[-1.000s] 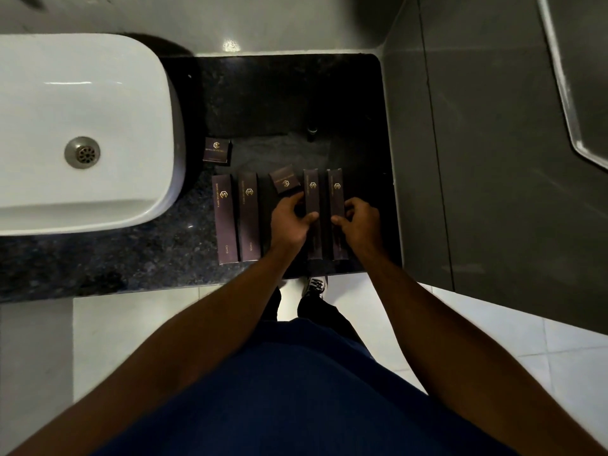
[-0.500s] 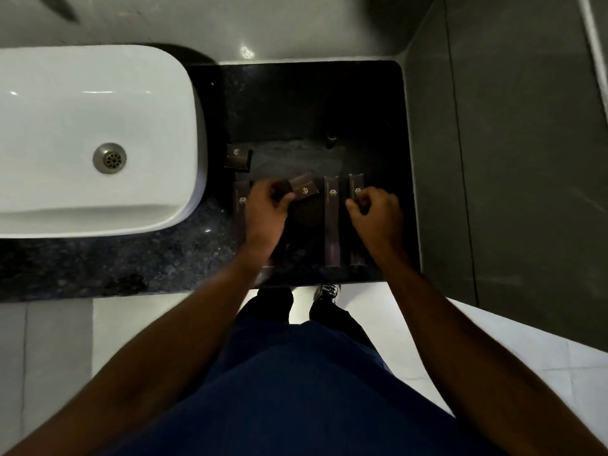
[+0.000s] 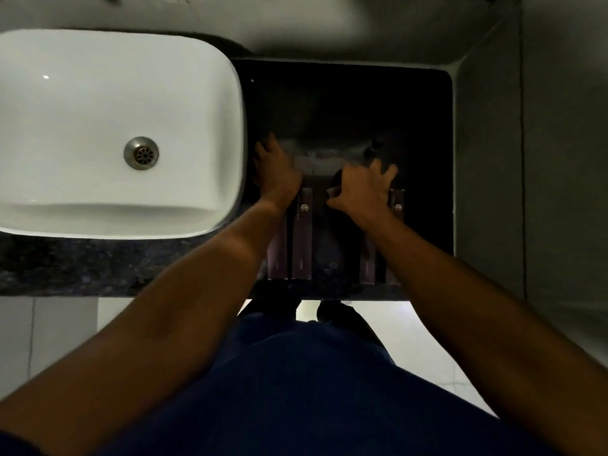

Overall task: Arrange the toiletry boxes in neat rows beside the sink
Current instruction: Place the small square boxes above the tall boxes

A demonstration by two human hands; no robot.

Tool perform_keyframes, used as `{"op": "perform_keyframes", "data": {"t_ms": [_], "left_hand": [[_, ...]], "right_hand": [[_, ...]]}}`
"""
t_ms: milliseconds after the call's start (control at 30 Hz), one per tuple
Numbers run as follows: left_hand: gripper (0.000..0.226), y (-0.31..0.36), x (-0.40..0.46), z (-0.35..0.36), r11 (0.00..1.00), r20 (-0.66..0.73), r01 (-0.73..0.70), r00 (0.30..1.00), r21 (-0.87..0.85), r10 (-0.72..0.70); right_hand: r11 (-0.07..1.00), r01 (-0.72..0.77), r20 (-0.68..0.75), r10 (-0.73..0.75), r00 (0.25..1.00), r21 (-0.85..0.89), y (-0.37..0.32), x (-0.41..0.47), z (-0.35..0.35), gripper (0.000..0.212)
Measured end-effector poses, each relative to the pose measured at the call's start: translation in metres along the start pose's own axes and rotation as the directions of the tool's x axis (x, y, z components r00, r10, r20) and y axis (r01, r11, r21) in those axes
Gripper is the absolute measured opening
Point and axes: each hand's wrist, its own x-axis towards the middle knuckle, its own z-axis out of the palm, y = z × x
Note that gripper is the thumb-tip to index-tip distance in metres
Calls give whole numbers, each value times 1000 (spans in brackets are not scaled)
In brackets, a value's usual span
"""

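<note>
Since a moment ago: both hands have gone further from the counter's front edge; the left hand [image 3: 276,174] has left the middle of the row and now sits close against the sink, and the right hand [image 3: 363,189] has moved up past the tops of the right-hand boxes.
Head view, left hand: palm down at the far end of the leftmost box, fingers reaching into deep shadow; I cannot tell whether they are closed on anything.
Head view, right hand: fingers spread, thumb and forefinger curled towards a small dark shape beneath them, too dim to name; grip cannot be told.
Boxes: four long dark purple cardboard toiletry boxes [image 3: 302,238] lie flat on the black speckled stone counter [image 3: 82,268], lengthwise, near ends level at the front edge, two just right of the sink and two further right, partly under the right forearm, with a gap between the pairs.
Sink: white rounded ceramic basin [image 3: 98,126] with a metal drain [image 3: 141,153], left of the boxes.
Back of counter: a small dark upright object [image 3: 371,149], blurred.
</note>
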Motion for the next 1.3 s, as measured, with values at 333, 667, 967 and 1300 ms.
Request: {"op": "perform_keyframes", "data": {"t_ms": [333, 667, 967, 1300], "left_hand": [[71, -15, 15, 3, 945, -4, -78, 997, -316, 81], [68, -22, 11, 2, 958, 17, -128, 990, -258, 137], [73, -23, 13, -1, 960, 36, -148, 986, -238, 161], [57, 1, -10, 1, 903, -109, -415, 898, 117, 427]], "right_hand": [[829, 554, 34, -557, 830, 76, -26, 64, -18, 67], [885, 205, -44, -206, 978, 418, -20, 58, 3, 88], [862, 246, -61, -245, 968, 444, -24, 63, 8, 65], [689, 123, -351, 201, 915, 715, 66, 23, -16, 29]]}}
